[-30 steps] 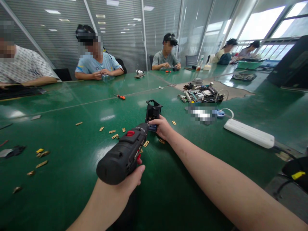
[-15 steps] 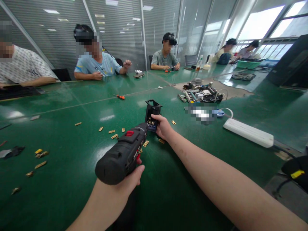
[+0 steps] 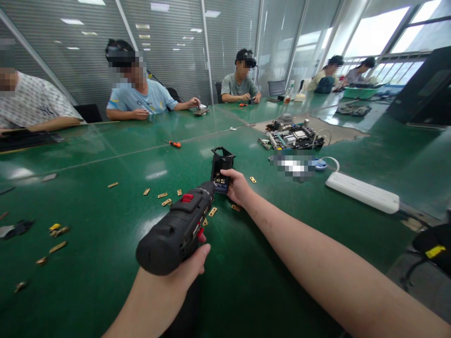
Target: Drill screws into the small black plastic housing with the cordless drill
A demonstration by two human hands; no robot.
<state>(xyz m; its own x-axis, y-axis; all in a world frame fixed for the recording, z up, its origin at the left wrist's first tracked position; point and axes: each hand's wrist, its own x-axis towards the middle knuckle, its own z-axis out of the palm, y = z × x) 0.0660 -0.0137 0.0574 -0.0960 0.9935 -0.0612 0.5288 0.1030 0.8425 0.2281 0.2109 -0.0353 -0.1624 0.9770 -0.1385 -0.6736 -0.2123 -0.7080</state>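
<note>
My left hand (image 3: pixel 192 263) is closed around the grip of a black cordless drill (image 3: pixel 169 230) with red switches. The drill's chuck points away from me, into a black plastic housing (image 3: pixel 222 161). My right hand (image 3: pixel 239 188) grips this housing by its right side, thumb over the edge. Inside the housing, small brass-coloured metal parts (image 3: pixel 220 180) show near the drill's tip. Whether the bit touches them I cannot tell. Several flat brass strips with holes lie around, one brass strip (image 3: pixel 213 211) just right of the drill.
An orange-handled screwdriver (image 3: pixel 174 144) lies beyond the drill. To the right are a circuit board (image 3: pixel 296 136) and a white power strip (image 3: pixel 362 191) with its cable. More brass pieces (image 3: pixel 58 246) are scattered at left. Several people sit along the far side of the green table (image 3: pixel 105 216).
The drill and housing stay together almost unmoved, while my view shifts slightly. Across the table, a person in a light blue shirt has lowered a raised hand onto a small white object.
</note>
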